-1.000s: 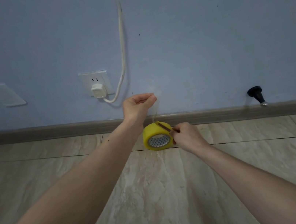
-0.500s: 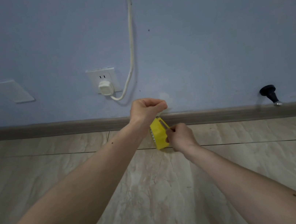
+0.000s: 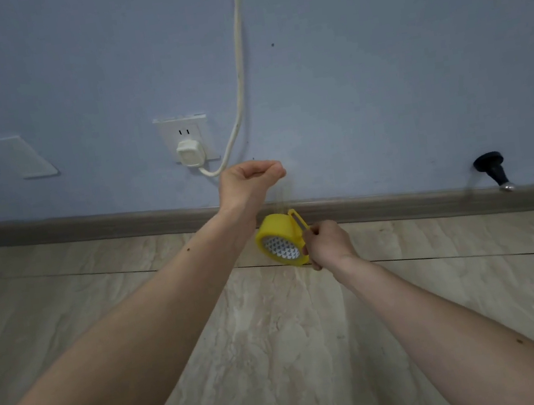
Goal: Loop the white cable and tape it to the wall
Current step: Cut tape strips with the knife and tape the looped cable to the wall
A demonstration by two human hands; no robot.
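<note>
A white cable [image 3: 239,64] hangs down the blue wall and curves left into a white plug [image 3: 189,153] in a wall socket [image 3: 182,128]. My left hand [image 3: 250,180] is closed just right of the cable's bend, pinching the end of a clear strip of tape [image 3: 283,196]. The strip runs down to a yellow tape roll [image 3: 279,238] in a yellow dispenser. My right hand [image 3: 328,241] grips that dispenser just below, in front of the skirting board.
A grey skirting board [image 3: 89,225] runs along the foot of the wall above a beige tiled floor [image 3: 281,356]. A black door stopper [image 3: 492,168] sticks out at the right. A blank wall plate [image 3: 18,158] sits at the left.
The tape roll turned edge-on half a second ago and now shows its open side again. My right hand has dropped slightly, stretching the strip between my hands. The view shifted a little.
</note>
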